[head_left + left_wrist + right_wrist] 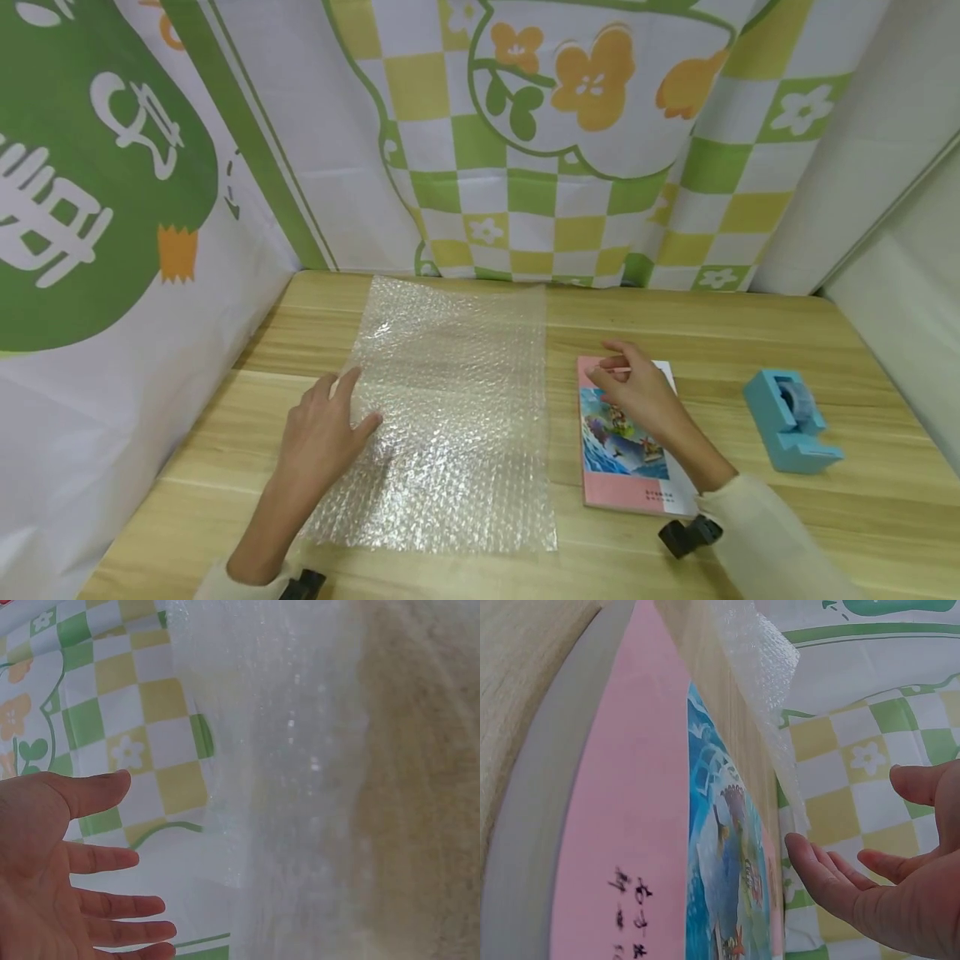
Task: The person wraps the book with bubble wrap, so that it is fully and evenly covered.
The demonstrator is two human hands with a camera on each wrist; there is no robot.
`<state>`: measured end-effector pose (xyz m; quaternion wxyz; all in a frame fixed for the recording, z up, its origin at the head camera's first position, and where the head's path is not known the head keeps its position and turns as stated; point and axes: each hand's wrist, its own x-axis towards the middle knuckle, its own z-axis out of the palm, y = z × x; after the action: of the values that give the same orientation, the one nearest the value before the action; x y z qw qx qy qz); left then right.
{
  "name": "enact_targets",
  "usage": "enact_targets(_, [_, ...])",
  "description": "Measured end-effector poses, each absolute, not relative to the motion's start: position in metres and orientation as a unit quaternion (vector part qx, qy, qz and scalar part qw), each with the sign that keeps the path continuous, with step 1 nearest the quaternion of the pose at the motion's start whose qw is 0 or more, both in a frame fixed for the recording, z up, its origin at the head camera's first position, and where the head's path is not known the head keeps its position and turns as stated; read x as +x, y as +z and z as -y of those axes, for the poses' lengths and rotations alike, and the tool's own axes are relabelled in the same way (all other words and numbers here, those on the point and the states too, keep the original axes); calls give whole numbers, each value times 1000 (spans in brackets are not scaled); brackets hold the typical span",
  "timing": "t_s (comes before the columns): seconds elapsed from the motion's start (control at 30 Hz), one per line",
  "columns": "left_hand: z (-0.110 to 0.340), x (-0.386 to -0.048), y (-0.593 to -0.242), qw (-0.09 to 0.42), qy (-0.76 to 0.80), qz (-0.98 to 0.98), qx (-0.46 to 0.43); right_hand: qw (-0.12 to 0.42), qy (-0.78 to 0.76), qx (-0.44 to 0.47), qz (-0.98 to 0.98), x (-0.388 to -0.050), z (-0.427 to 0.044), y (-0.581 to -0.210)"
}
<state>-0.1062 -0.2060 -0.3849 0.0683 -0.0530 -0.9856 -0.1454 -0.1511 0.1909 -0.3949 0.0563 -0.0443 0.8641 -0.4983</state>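
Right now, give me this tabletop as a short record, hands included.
Surface: light wood-grain table
Left item: clear plastic bubble-wrap sheet, spread out
Middle item: closed pink-and-white rectangular book, right of the sheet
Right item: blue blocky tape dispenser, right of the book
Left hand: empty, at the sheet's left edge; contact unclear
Right hand: empty, over the book
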Motion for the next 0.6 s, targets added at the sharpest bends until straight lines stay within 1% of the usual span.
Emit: enact_targets(0.6, [223, -92, -397, 39, -141, 989, -24, 107, -556, -21, -824, -166, -181, -402])
